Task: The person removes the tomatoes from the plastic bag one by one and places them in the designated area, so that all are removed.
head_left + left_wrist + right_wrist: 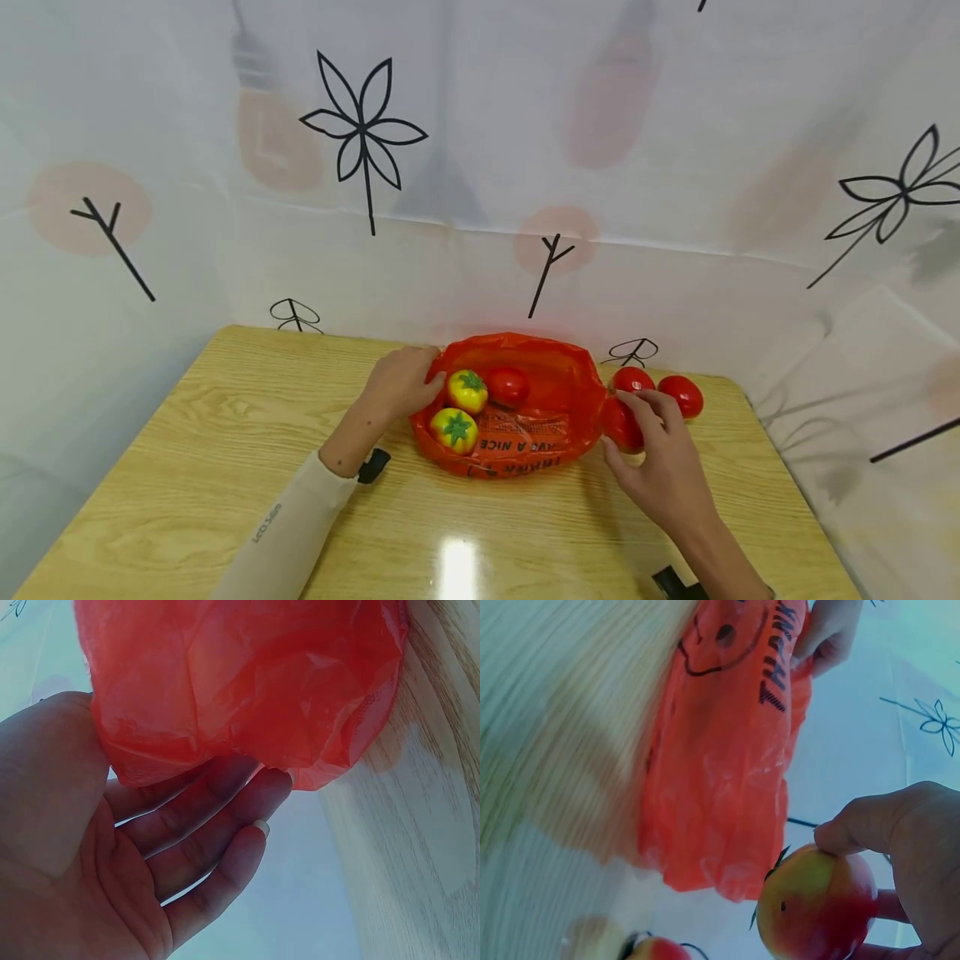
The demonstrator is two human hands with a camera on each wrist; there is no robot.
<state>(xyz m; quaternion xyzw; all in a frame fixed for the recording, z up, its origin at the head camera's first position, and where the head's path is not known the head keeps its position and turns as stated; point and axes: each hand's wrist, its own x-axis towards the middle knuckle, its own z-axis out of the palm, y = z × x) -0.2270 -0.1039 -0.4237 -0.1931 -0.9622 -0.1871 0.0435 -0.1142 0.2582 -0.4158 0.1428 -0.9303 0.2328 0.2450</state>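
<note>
A red plastic bag (517,346) with black print stands open-mouthed on the table. My left hand (401,381) grips its left rim; in the left wrist view, the fingers (214,825) curl against the outside of the red film. Inside the bag lie two yellow tomatoes (455,430) with green leafy tops and a red tomato (508,387). At the right side of the bag, my right hand (667,467) holds another tomato (810,904) between thumb and fingers. It shows red and yellow with a green stem in the right wrist view, close by the bag's rim.
Two more red tomatoes (681,397) sit beyond the right hand, near the table's back right. The wood-grain table (187,467) meets a patterned white cloth (465,250) hanging behind it.
</note>
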